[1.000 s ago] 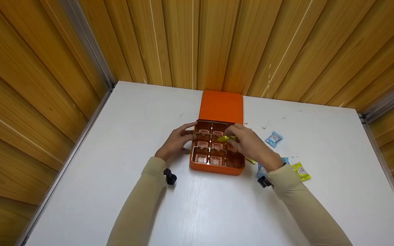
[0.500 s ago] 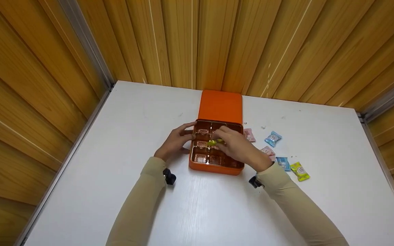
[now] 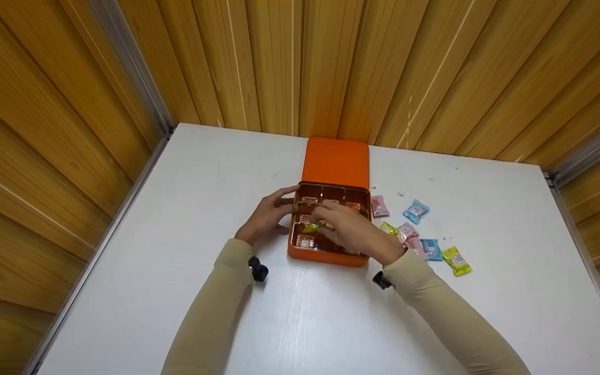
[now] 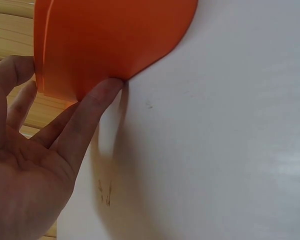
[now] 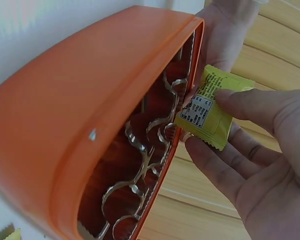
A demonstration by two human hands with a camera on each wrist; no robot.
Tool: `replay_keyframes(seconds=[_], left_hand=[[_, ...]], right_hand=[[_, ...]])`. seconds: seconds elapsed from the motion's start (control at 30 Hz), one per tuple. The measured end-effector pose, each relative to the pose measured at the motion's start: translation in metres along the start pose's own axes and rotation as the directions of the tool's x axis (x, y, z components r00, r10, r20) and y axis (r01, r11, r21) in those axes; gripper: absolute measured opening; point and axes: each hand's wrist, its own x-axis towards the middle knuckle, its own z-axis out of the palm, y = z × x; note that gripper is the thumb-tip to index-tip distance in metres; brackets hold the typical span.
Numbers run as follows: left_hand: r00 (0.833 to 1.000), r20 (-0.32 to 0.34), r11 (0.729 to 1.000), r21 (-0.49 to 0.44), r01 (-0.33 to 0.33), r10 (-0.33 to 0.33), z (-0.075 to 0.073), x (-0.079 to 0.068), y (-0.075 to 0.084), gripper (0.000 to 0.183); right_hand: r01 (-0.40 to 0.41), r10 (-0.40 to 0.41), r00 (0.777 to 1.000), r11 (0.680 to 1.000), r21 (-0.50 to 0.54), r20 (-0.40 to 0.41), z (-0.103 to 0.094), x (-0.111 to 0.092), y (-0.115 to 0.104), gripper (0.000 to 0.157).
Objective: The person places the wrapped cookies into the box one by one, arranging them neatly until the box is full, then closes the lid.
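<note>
Yellow packet (image 5: 216,112) hangs over the left part of the orange box (image 3: 326,257). The right hand's (image 3: 349,226) grip pinches it between thumb and fingers. The packet's black print (image 5: 212,84) and white label (image 5: 196,111) are too small to read. Its long way slants, one end pointing left and toward the person. The left hand's (image 3: 264,217) grip is spread out, touching the box's side.
</note>
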Motion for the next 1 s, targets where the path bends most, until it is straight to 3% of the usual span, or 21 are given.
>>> replay_keyframes(seconds=[0.37, 0.73, 1.0], left_hand=[[1.0, -0.003, 1.0, 0.0, -0.002, 0.002, 0.0, -0.001, 0.001, 0.059], [1.0, 0.009, 1.0, -0.024, -0.003, 0.004, -0.001, 0.0, -0.001, 0.059], [1.0, 0.018, 1.0, -0.022, -0.008, 0.009, -0.001, 0.0, -0.001, 0.059]], right_hand=[[-0.037, 0.038, 0.997, 0.999, -0.021, 0.064, 0.004, 0.007, -0.008, 0.025], [0.065, -0.061, 0.996, 0.997, -0.047, 0.07, 0.011, 0.011, -0.008, 0.019], [0.062, -0.057, 0.993, 0.997, -0.055, 0.101, 0.013, 0.012, -0.009, 0.018]])
